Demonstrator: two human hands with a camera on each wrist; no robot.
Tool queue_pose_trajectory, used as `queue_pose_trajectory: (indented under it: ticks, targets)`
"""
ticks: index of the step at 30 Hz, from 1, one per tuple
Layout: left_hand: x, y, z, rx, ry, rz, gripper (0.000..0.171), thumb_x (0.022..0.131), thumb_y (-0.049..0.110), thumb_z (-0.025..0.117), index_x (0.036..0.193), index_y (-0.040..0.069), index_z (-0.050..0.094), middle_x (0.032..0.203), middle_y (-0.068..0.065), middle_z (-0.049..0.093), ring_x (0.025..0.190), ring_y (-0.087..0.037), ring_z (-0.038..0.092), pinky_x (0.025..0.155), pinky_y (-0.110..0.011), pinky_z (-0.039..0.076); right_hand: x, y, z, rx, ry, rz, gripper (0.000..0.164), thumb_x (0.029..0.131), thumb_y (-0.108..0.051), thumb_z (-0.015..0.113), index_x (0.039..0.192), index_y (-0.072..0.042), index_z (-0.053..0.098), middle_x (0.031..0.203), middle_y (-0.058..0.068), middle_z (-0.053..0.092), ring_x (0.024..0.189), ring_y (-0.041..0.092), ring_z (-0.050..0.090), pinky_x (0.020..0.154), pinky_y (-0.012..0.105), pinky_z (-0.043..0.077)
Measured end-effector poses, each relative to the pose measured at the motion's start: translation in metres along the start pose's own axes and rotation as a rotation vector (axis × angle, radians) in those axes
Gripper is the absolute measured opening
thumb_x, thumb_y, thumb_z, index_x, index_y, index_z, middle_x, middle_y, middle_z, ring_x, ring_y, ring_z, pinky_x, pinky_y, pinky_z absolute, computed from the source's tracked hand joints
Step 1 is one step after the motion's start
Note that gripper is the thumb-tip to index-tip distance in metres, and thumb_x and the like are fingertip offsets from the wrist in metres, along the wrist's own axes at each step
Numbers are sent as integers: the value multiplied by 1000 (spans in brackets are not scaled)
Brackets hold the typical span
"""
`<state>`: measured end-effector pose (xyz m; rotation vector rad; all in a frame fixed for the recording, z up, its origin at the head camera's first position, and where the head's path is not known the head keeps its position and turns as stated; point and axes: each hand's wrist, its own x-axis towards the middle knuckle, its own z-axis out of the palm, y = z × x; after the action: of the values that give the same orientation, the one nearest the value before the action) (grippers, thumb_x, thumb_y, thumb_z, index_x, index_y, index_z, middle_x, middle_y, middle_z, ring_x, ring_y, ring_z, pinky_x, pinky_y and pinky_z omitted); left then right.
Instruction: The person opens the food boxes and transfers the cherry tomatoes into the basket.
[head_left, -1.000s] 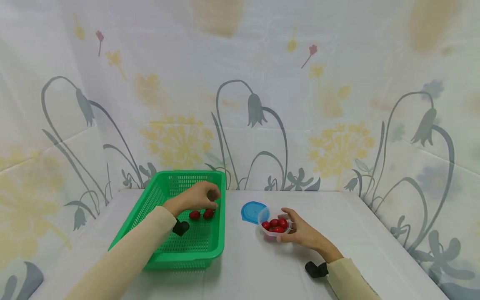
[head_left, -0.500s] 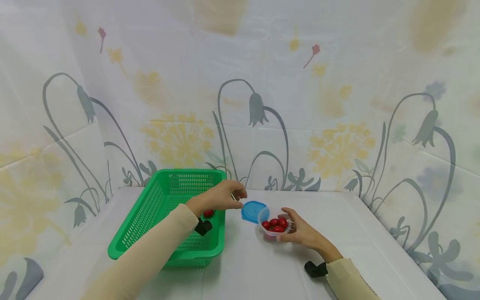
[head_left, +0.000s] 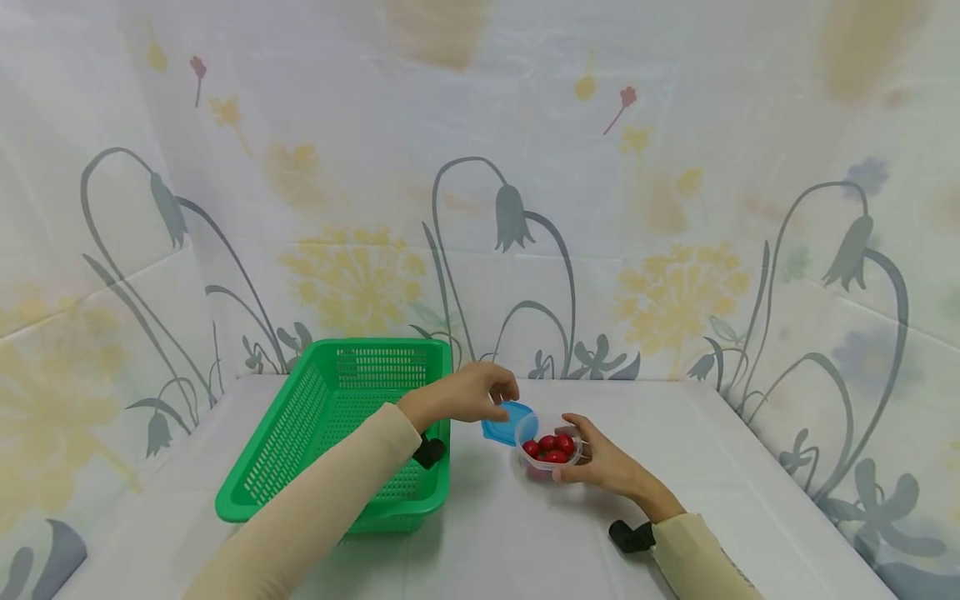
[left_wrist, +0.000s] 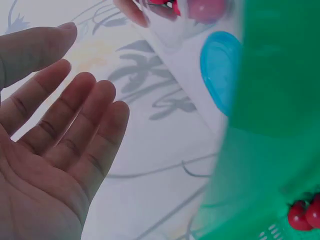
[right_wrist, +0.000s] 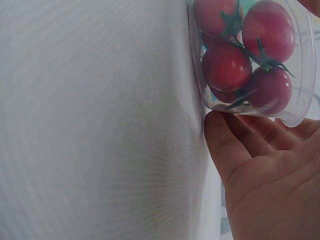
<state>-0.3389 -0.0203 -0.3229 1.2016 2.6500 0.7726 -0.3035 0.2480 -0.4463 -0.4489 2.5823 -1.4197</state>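
Note:
My left hand (head_left: 463, 395) is over the basket's right edge, close to the blue lid (head_left: 498, 431), and overlaps that lid in the head view. Its fingers are loosely extended, thumb apart, with nothing between them in the left wrist view. On the table, the clear plastic container (right_wrist: 304, 60) holds several red cherry tomatoes (right_wrist: 227, 66) with green stems. My right hand (head_left: 606, 463) grips it from the right side, thumb in front and fingers behind. More cherry tomatoes (left_wrist: 300, 216) lie in the green basket (head_left: 433, 503); in the head view my left arm hides them.
The perforated green basket stands on the left of the white tabletop (head_left: 495, 533), under my left sleeve (head_left: 315, 492). The lid lies flat just behind and left of the container. A flower-printed curtain (head_left: 480, 275) hangs along the back and sides.
My left hand has come up out of the basket and moved right toward the lid and container. The right hand and the container have stayed in place.

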Motion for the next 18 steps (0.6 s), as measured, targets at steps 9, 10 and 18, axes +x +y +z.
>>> queue_pose_trajectory:
  ticks: [9,10,18]
  targets:
    - [19,18,14,22,-61,30,23,82,15,74,103,14,66,94,7,62,86,-10,59,72,-18,50,0,3,-3,36,-37,-52,95,77,-32,77,148,-11,18,148,15,35,128,40,41,97,51,43]
    - [21,18,17,18,-65,31,24,82,14,74,104,14,65,94,7,62,87,-10,59,72,-17,50,0,3,-3,36,-39,-54,95,77,-32,77,148,-10,17,148,15,35,128,40,42,96,51,43]
    - [39,20,44,4,-132,-27,25,82,9,75,105,11,65,94,2,62,86,-10,56,70,-18,50,-2,0,-3,43,-34,-63,96,77,-30,78,148,-9,17,147,16,34,127,41,42,93,47,46]
